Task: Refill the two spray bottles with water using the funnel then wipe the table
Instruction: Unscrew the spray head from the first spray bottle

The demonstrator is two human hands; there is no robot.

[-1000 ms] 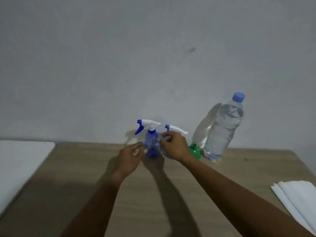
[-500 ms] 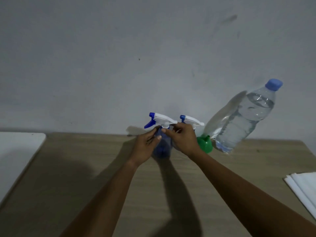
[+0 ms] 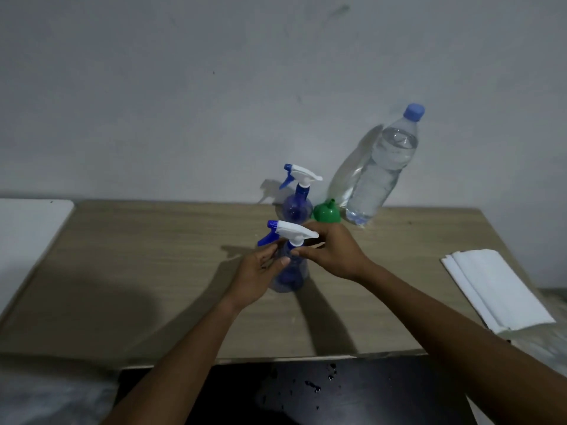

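Now the near translucent blue spray bottle (image 3: 290, 271) stands mid-counter, pulled forward from its twin (image 3: 297, 199) by the green funnel (image 3: 325, 213). Left hand (image 3: 256, 276) steadies its body; right hand (image 3: 331, 251) fingers (image 3: 302, 251) pinch the white collar. Unscrewing likely next; filling not begun.

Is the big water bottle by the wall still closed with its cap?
Closed. The blue cap sits on the neck of the water bottle, which stands untouched by either hand.

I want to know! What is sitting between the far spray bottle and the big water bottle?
The green funnel, upside down on the table, seen in the head view.
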